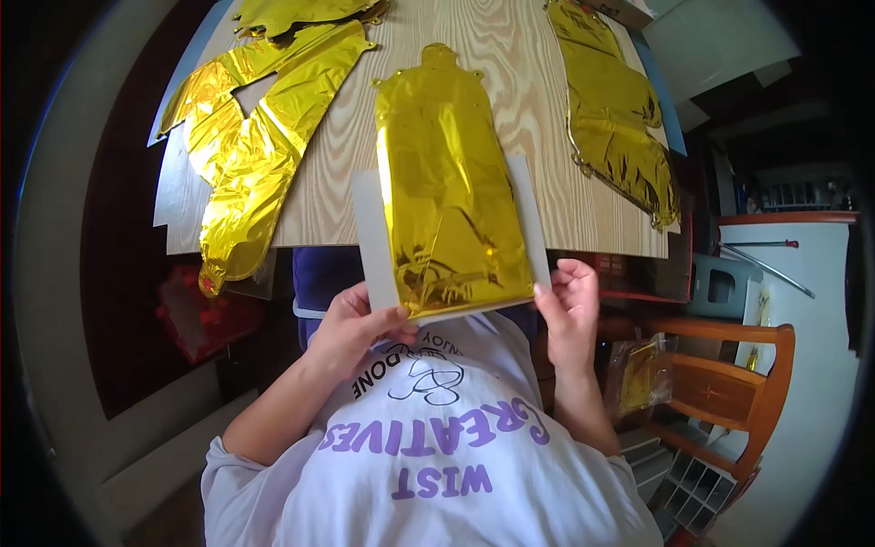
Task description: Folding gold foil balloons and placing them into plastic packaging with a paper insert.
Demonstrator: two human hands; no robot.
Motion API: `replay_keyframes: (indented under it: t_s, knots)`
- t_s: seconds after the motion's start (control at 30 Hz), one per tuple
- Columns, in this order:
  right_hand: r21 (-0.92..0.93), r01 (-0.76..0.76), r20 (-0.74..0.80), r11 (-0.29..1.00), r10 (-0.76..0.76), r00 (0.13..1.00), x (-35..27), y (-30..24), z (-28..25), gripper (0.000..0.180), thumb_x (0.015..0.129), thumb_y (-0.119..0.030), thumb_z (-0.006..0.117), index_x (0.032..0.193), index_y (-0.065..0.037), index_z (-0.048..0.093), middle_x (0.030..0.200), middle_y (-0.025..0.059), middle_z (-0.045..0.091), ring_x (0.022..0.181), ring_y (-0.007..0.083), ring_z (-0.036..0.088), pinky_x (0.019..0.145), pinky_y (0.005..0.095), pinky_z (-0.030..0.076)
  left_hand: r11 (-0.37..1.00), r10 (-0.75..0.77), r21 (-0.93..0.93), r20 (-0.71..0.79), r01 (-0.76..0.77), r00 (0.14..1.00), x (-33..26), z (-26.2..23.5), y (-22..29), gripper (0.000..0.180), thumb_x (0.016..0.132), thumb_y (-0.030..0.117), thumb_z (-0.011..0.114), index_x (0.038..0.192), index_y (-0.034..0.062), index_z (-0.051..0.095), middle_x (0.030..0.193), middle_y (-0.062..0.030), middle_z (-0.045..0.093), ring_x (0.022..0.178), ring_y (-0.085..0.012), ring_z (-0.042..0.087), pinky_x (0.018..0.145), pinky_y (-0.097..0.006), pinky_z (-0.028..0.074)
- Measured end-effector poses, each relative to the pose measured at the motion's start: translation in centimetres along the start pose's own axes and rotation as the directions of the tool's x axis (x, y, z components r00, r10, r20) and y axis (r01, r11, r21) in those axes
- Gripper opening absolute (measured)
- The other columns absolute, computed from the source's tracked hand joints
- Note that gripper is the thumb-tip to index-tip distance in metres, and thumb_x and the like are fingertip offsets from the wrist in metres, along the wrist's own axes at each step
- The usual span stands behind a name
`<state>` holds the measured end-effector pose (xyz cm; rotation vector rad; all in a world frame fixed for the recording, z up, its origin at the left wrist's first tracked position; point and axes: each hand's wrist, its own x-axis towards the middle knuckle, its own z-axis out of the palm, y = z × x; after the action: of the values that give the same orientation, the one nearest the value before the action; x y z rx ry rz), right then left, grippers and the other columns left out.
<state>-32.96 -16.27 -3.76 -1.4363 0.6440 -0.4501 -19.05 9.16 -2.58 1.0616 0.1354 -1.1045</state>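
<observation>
A flat gold foil balloon (pixel 451 173), uninflated, lies lengthwise over a pale grey card (pixel 372 214). Its far end, with a rounded tab, rests on the wood-grain table (pixel 337 164), while the near end extends past the table edge toward my shirt. My left hand (pixel 360 324) pinches the near left corner of foil and card, thumb on top. At the near right corner my right hand (pixel 570 301) grips the edge between thumb and fingers, its other fingers curled. The card shows on both sides of the foil.
More flat gold foil balloons lie on the table, one at the left (pixel 251 146) and one at the right (pixel 611 109). A wooden chair (pixel 720 387) stands at the right, near a clear bag of gold foil (pixel 641 374). Below the table's left side is a red object (pixel 205 314).
</observation>
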Motion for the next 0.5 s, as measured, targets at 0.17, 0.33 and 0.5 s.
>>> replay_keyframes:
  t_s: [0.17,0.33,0.5]
  knots:
    - [0.517,-0.439,0.338,0.735,0.296,0.894,-0.9,-1.2,-0.6,0.072,0.088,-0.003,0.066,0.151,0.004,0.032,0.127,0.0179,0.060,0.117,0.0225,0.061,0.098,0.0359,0.053,0.999,-0.042,0.026,0.016,0.042,0.999,-2.1,-2.2,-1.6,0.021,0.089,0.004,0.072,0.110,0.0014,0.068,0.099,-0.0105,0.074,0.085,-0.0168,0.072,0.078,-0.032,0.060]
    - [0.372,-0.414,0.395,0.831,0.262,0.881,0.3,-0.3,0.3,0.054,0.088,0.001,0.070,0.138,0.004,0.049,0.122,0.0138,0.068,0.109,0.0176,0.067,0.099,0.0321,0.051,0.955,-0.150,0.271,0.103,0.117,0.983,-2.1,-2.7,-1.2,0.030,0.090,0.006,0.073,0.119,0.0002,0.066,0.108,-0.0076,0.074,0.095,-0.0164,0.071,0.088,-0.032,0.057]
    - [0.305,-0.433,0.427,0.848,0.285,0.858,-0.1,0.6,0.3,0.036,0.090,-0.001,0.073,0.124,0.003,0.061,0.111,0.0086,0.073,0.102,0.0126,0.068,0.097,0.0289,0.051,0.989,0.064,0.123,0.141,-0.081,0.988,-0.4,-2.7,1.7,0.038,0.092,0.014,0.075,0.124,-0.0004,0.062,0.117,-0.0067,0.071,0.103,-0.0109,0.066,0.092,-0.030,0.054]
